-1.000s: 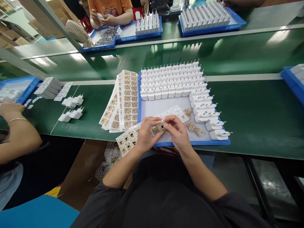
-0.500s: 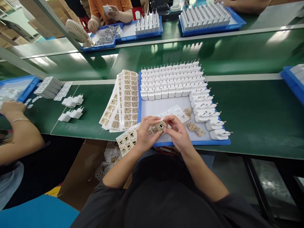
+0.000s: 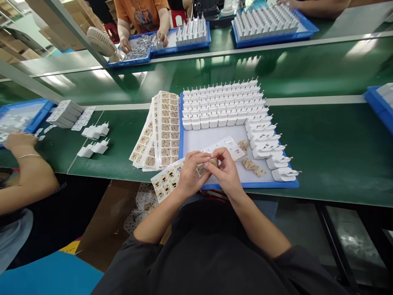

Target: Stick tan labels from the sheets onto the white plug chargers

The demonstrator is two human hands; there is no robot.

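A small tan sticker [image 3: 213, 162] is pinched between the fingertips of my left hand [image 3: 192, 169] and my right hand [image 3: 226, 171], mostly hidden by them. Beneath my left hand slants a sheet of tan stickers [image 3: 166, 183] with dark cut-outs. A white backing sheet [image 3: 229, 144] lies just beyond my fingers. Crumpled tan paper pieces [image 3: 254, 167] rest to the right of my right hand. All this is at the front of a blue-rimmed tray [image 3: 260, 184], where white plug adapters [image 3: 225, 102] stand in rows at the back and along the right side.
Fanned sticker sheets [image 3: 166, 131] overlap left of the tray. Further left are several loose white plugs [image 3: 93, 148], a stack of white pieces [image 3: 65, 114] and a co-worker's arm [image 3: 27, 172]. Across the bench, another person's hands [image 3: 162, 37] are at blue trays [image 3: 129, 61].
The sticker between my fingers has tilted, so its dark window no longer shows. My right fingers have closed further over it. Across the bench, the other person's hand lowered to the tray.
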